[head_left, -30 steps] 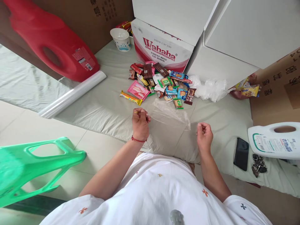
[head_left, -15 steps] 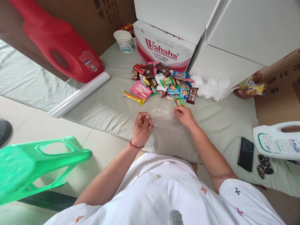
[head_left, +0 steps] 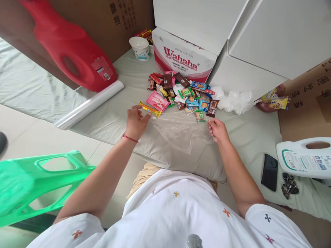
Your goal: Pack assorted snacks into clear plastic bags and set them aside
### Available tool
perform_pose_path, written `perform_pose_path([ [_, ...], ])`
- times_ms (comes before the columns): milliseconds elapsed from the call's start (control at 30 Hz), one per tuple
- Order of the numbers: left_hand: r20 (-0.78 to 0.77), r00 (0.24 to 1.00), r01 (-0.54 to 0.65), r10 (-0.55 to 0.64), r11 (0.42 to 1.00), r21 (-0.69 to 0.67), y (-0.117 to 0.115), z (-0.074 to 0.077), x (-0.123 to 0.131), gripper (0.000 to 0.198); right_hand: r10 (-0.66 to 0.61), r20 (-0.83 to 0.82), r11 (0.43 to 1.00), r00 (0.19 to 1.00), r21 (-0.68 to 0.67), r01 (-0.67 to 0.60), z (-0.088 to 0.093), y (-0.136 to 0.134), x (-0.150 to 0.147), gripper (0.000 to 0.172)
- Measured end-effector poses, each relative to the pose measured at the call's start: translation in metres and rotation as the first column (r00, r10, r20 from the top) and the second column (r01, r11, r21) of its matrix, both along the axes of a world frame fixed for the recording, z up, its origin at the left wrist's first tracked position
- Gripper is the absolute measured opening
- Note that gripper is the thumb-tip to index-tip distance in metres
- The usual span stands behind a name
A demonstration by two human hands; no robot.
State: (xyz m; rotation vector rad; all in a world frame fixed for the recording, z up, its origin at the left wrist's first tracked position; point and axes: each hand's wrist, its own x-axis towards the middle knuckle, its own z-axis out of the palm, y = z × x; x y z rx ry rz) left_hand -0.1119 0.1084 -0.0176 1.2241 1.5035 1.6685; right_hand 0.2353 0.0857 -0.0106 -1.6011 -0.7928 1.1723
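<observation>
Between my hands a clear plastic bag (head_left: 178, 132) lies spread on the pale green sheet. My right hand (head_left: 218, 130) is closed, pinching the bag's right edge. My left hand (head_left: 137, 122) has thumb and fingers apart, its fingertips close to a yellow snack packet (head_left: 150, 109) and the bag's left corner. Whether it touches either is hard to tell. Just beyond the bag is a pile of small wrapped snacks, among them a pink wafer packet (head_left: 157, 101), a brown cocoa packet (head_left: 212, 108) and a green-and-clear biscuit packet (head_left: 200, 116).
Behind the snacks stand a Wahaba carton (head_left: 183, 57) and a paper cup (head_left: 140, 48). Crumpled clear plastic (head_left: 236, 100) lies right of them. A plastic roll (head_left: 90, 104), red jug (head_left: 77, 51) and green stool (head_left: 38, 182) are left; phone (head_left: 269, 172), keys (head_left: 290, 186) and white bottle (head_left: 305, 156) right.
My hands have moved apart, the left one further left and forward, the right one slightly right. The bunched bag is now spread wide and flat. My left fingers have opened.
</observation>
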Motion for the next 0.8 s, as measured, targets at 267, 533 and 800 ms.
perform_pose_path([
  [267,-0.487,0.836,0.302,-0.252,0.953,0.025,-0.066,0.024,0.109,0.012,-0.057,-0.033,0.998,0.998,0.012,0.058,-0.028,-0.009,-0.035,0.035],
  [533,-0.777,0.372,0.361,-0.508,0.85,-0.383,-0.055,-0.035,0.094,0.07,-0.096,0.291,0.991,0.952,0.12,0.063,-0.027,-0.01,0.022,0.034],
  [800,-0.766,0.033,0.325,-0.642,0.731,-0.6,-0.036,-0.033,0.078,0.09,-0.105,0.888,0.985,0.447,0.155,-0.075,-0.016,0.003,0.083,0.029],
])
